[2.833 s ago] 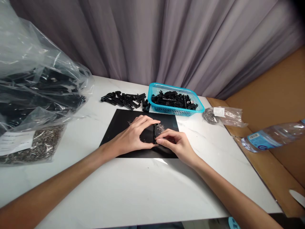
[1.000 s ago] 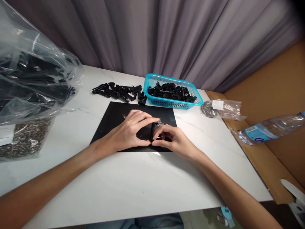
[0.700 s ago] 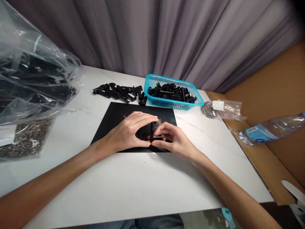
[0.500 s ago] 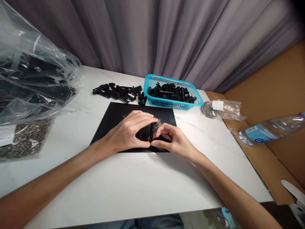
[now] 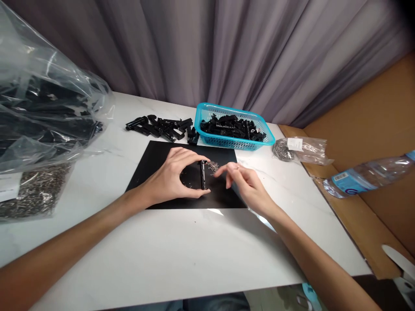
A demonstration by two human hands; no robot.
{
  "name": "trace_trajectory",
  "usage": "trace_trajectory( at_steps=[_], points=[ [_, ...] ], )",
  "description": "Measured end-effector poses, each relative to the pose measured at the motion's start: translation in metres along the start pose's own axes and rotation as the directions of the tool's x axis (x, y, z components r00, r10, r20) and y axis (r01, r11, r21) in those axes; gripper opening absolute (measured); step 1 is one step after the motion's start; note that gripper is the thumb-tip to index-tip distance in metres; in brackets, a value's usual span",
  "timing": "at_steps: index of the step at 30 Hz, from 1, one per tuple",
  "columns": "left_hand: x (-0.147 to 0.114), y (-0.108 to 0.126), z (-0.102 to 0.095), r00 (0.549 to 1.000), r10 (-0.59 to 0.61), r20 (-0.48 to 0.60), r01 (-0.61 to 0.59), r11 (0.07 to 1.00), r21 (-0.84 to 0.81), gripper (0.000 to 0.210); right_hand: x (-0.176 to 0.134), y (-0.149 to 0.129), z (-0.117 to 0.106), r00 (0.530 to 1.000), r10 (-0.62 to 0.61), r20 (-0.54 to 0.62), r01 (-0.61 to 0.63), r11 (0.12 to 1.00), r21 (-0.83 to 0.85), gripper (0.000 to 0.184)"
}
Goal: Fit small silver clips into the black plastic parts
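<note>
My left hand holds a slim black plastic part by its two ends, between thumb and fingers, above the black mat. Just right of the part, a small heap of tiny metal pins or screws lies on the mat; their exact kind is too small to tell. My right hand is beside this heap, its index finger stretched toward it and the other fingers bent. Nothing shows between the right fingers, and that hand is apart from the black part.
Behind the mat stands a blue basket of black parts, with a loose pile of black parts to its left. Bags of black pieces and metal bits lie left. A small bag and a plastic bottle are right.
My right hand has let go of the black part and moved right, beside the metal heap. My left hand keeps the part, now tilted so more of its face shows.
</note>
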State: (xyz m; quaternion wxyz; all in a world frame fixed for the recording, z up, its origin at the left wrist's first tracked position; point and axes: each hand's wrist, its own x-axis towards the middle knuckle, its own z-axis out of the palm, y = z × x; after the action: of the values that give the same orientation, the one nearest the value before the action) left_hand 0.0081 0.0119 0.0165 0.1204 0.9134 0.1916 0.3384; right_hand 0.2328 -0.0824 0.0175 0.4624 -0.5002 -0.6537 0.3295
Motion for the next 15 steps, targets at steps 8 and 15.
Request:
trace_trajectory(
  at_steps=[8,15],
  points=[
    [-0.002,-0.001,0.001,0.998,-0.057,0.033,0.057,0.998,0.002,0.062,-0.006,0.000,0.008,0.997,0.026,-0.075,-0.017,0.993,0.114,0.051],
    [-0.002,-0.002,0.001,0.998,-0.053,0.031,0.053,0.999,0.006,0.061,-0.008,-0.001,0.014,1.000,0.010,-0.009,-0.008,0.973,0.231,0.029]
  ],
)
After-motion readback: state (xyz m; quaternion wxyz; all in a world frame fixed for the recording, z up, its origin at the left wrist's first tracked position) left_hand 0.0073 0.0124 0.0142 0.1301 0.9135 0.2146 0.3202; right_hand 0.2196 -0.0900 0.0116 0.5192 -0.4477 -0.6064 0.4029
